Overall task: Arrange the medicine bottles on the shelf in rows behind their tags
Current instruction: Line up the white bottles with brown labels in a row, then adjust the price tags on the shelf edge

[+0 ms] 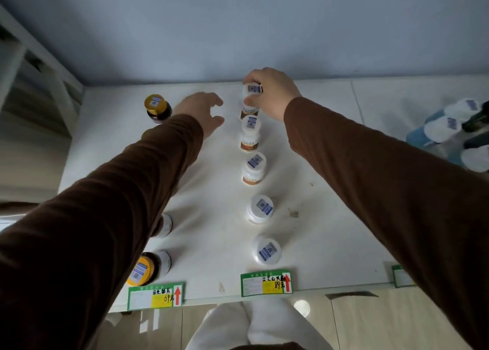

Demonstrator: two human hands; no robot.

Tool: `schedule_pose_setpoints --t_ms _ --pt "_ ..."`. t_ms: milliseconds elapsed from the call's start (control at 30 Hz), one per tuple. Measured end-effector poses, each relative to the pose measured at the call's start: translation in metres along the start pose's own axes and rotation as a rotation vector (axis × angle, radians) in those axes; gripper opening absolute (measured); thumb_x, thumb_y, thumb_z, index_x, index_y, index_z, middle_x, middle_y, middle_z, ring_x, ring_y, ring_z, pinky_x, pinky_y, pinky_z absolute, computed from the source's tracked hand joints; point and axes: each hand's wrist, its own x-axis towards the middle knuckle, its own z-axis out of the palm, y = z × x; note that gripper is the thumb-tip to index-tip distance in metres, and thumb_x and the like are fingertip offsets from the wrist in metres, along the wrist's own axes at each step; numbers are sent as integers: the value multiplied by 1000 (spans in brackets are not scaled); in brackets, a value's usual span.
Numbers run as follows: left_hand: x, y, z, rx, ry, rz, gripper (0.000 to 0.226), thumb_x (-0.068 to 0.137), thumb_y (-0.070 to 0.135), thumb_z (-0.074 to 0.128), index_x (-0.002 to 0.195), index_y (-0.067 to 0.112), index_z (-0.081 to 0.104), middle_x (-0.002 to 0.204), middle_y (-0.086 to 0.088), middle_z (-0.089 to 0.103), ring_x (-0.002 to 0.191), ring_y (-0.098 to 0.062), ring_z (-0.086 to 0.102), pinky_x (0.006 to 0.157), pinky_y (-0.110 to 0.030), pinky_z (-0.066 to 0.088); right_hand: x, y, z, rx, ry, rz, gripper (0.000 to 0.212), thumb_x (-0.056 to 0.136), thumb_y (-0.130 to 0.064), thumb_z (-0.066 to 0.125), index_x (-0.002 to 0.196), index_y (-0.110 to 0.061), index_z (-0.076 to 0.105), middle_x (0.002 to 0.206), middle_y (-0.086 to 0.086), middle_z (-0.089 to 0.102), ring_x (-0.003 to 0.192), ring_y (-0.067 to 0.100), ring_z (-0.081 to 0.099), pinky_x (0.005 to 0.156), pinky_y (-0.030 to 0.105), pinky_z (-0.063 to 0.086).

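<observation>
My right hand (267, 92) grips the cap of the rearmost white bottle (251, 95), fingers curled round it, to seat it at the back of the row behind its tag (266, 283) on the shelf (330, 217), while my left hand (201, 114) hovers half-open, holding nothing.

Dim, soft-edged, wide-angle warp
</observation>
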Motion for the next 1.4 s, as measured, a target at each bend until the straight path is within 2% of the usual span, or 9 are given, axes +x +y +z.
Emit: schedule_pose_setpoints --t_ms 233,400,500,600,733,867,1100,1200,1400 --pt "5 -5 7 -16 -34 -26 43 87 29 63 129 22 55 128 -3 57 117 -25 53 101 -33 39 13 -4 11 -74 -22 -40 44 86 -28 68 128 -20 59 123 8 57 115 26 54 85 26 34" --pt "5 -5 8 -20 -47 -36 44 87 30 63 129 23 54 128 -3 57 117 -24 52 101 -33 39 14 -4 9 -129 -60 -32 47 85 -27 68 131 -22 57 127 8 53 118 28 51 90 29 36" --pt "3 -4 2 -25 -41 -34 44 87 29 64 129 22 54 128 -5 56 118 -25 52 101 -34 40 7 -8 8 -94 -91 -6 61 84 -34 69 140 -22 48 135 8 48 124 29 46 98 34 38" --pt "-4 -1 -8 -18 2 -4 43 88 28 63 129 21 54 129 -6 55 118 -26 52 101 -34 39 -12 -7 -3 -34 19 9 61 88 -36 65 143 -21 44 137 8 46 125 28 44 104 35 38" --pt "-23 13 -23 16 96 84 42 89 28 60 130 20 54 133 -6 53 123 -26 49 104 -36 37 -57 6 -20 -20 166 14 44 91 -32 61 132 -20 55 130 5 52 119 25 49 99 29 38" --pt "-53 43 -30 24 172 208 40 89 27 60 128 19 55 129 -6 55 118 -26 51 99 -36 39 -113 25 -30 -2 159 17 30 93 -29 59 121 -22 63 124 2 56 117 21 49 93 26 35" --pt "-111 124 -9 10 156 317 40 86 30 64 125 21 59 129 -2 58 117 -25 52 96 -33 39 -198 71 -47 22 182 9 23 94 -33 57 114 -26 66 113 -6 59 110 14 52 86 21 33" --pt "-139 166 10 -37 165 321 37 86 31 65 122 22 61 125 1 59 110 -22 55 89 -28 40 -238 100 -56 33 194 -5 22 94 -33 58 113 -27 67 110 -7 61 106 12 53 84 21 35" --pt "-210 236 71 -94 144 269 37 85 29 67 120 20 61 122 -2 61 112 -24 56 96 -36 43 -331 158 -66 133 171 -39 17 93 -31 59 105 -25 69 100 -7 65 93 12 58 82 27 46"
